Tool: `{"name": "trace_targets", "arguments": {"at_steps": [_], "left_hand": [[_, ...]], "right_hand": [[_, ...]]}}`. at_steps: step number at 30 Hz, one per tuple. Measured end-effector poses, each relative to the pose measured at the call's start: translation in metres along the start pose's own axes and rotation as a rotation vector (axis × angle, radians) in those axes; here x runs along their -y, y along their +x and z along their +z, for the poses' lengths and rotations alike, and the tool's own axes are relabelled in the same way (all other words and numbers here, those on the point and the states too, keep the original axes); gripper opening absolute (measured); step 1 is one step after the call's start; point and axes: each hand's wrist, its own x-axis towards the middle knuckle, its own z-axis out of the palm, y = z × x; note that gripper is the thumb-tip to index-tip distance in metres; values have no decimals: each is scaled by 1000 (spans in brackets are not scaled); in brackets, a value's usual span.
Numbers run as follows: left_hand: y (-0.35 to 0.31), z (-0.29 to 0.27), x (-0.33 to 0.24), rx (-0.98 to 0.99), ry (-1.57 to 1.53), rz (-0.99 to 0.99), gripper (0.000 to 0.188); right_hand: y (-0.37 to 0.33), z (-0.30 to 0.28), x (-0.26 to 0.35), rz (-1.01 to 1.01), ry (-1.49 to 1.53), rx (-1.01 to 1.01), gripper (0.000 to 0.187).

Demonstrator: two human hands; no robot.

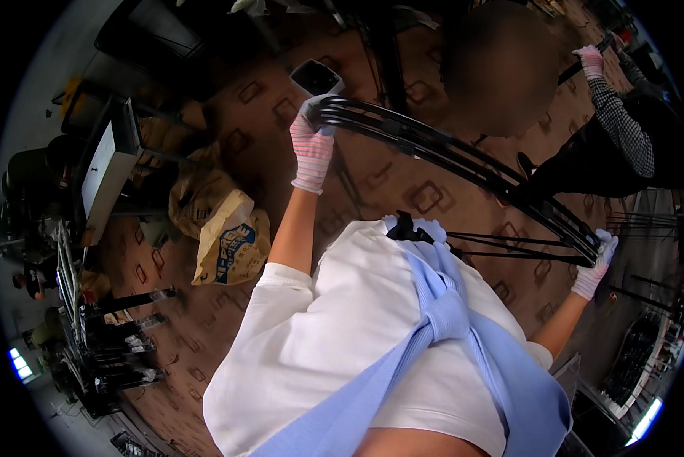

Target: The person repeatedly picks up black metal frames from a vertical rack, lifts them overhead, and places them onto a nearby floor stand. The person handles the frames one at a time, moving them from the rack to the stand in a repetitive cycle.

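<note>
A long bundle of slim black bars (pixel 449 145), slightly bowed, spans the space in front of my body and slopes down to the right. My left hand (pixel 311 145), in a pink-striped glove with grey fingers, is closed round its upper left end. At the lower right end, my right hand (pixel 599 266) in a matching glove is wrapped round the bars. Thinner black rods (pixel 509 245) run from near that end toward my chest. Whether they belong to the same piece I cannot tell.
Another person in a checked sleeve (pixel 620 126) and striped glove stands at the upper right. Open paper sacks (pixel 231 240) rest on the brown patterned carpet (pixel 372 175) at left. Beside them is a white-sided table (pixel 110 167). Racks of black metal parts (pixel 129 350) stand lower left.
</note>
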Motion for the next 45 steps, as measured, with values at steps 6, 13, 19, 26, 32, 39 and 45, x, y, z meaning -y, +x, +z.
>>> {"name": "trace_targets", "arguments": {"at_steps": [6,13,19,26,32,39,45], "left_hand": [[3,4,-3,80,170,121,35],[10,30,-36,66,323,117,32],[26,54,-62,158,250,221,31],[82,-9,-22,210,-29,-89,31],[78,-33,-11,109,321,106,25],[91,-79,2,105,316,218,20],[90,-64,0,68,261,113,21]], "right_hand": [[-76,94,-8,-316,334,-191,45],[-70,71,-20,-431,-567,-401,24],[-81,53,-9,-536,-261,-534,23],[-81,78,-7,-371,-553,-541,28],[-71,124,-26,-148,-689,-602,20],[-66,131,-22,-170,-894,-183,23],[-89,92,-74,-1,-224,187,25]]}}
